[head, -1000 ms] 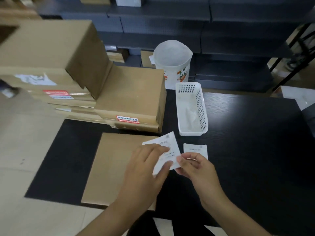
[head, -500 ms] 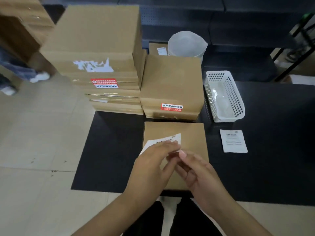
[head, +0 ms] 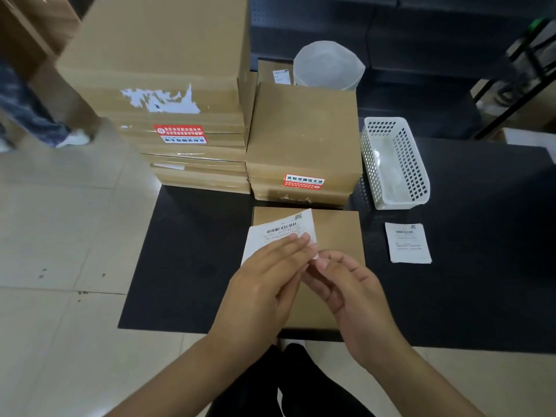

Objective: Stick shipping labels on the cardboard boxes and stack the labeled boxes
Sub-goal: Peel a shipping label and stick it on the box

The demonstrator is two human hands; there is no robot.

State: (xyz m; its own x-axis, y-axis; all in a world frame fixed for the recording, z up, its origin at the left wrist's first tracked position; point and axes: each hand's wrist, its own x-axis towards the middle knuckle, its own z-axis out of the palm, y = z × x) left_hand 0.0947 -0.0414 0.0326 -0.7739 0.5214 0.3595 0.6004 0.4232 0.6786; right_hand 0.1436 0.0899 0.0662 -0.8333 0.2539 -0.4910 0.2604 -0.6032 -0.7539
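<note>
Left hand (head: 267,284) and right hand (head: 349,284) meet above the box (head: 334,236) at the near edge of the worktop (head: 195,266). The left fingers are closed flat on the label (head: 279,233); the right fingertips (head: 323,260) pinch its lower right corner, probably to part the backing. The label is thin, light and limp, so it is best held by an edge or corner and kept off its sticky side. The box looks stiff and flat. A second label (head: 409,243) lies to the right, near a white basket (head: 397,164). Farther off stand two stacks (head: 304,139) of boxes.
</note>
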